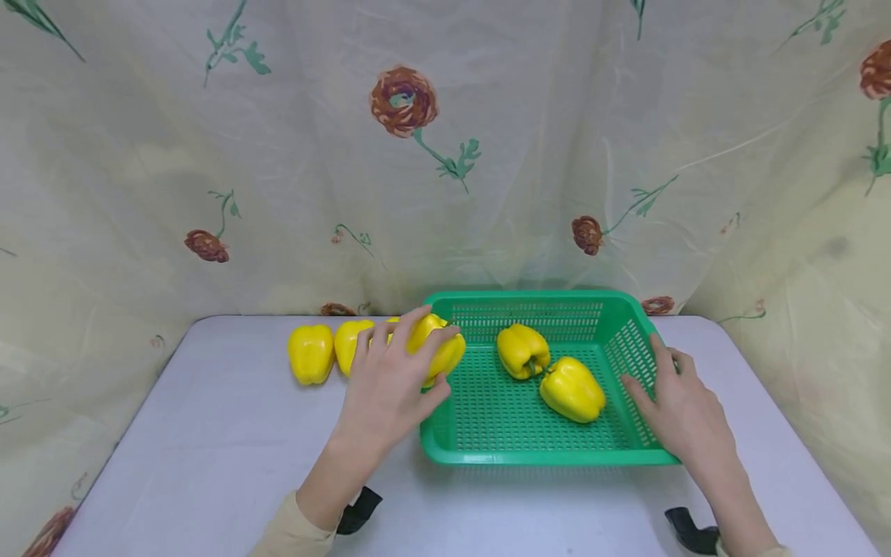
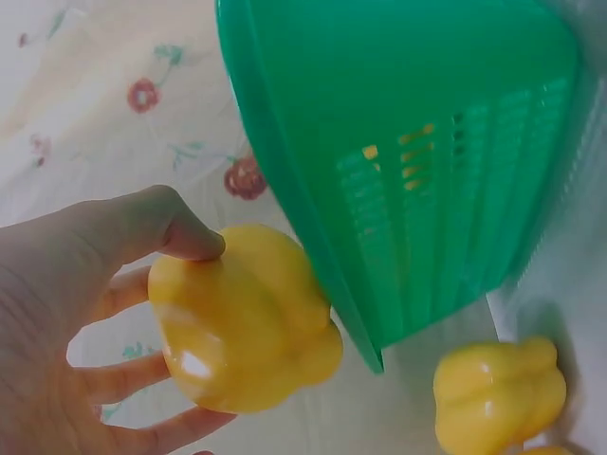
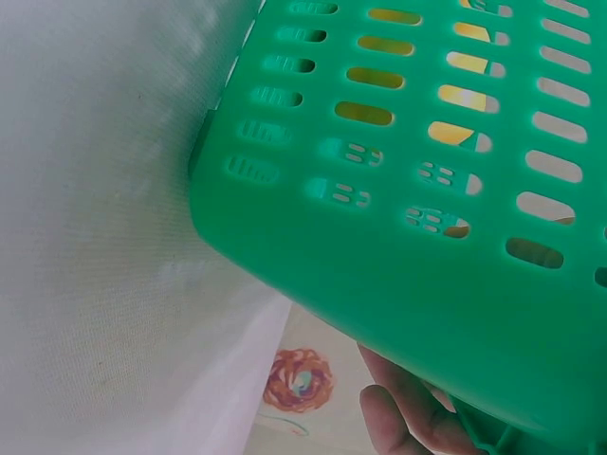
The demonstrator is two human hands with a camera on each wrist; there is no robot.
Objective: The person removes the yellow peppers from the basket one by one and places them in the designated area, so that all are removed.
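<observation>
My left hand (image 1: 388,379) holds a yellow bell pepper (image 2: 251,322) at the left rim of a green plastic basket (image 1: 557,456). In the left wrist view, thumb and spread fingers curl round that pepper. My right hand (image 1: 685,414) grips the basket's right rim, its thumb on the inner side; the right wrist view shows only some fingers (image 3: 408,408) below the basket wall. Inside the basket lie two yellow peppers, one farther back (image 1: 522,350) and one nearer the front (image 1: 572,389). Left of the basket, a pepper (image 1: 311,354) stands beside another (image 1: 351,344) partly hidden by my left hand.
The basket stands on a table with a pale cloth (image 1: 230,456). A flowered curtain (image 1: 501,216) hangs behind the table and along both sides. Black straps (image 1: 358,510) show near both wrists.
</observation>
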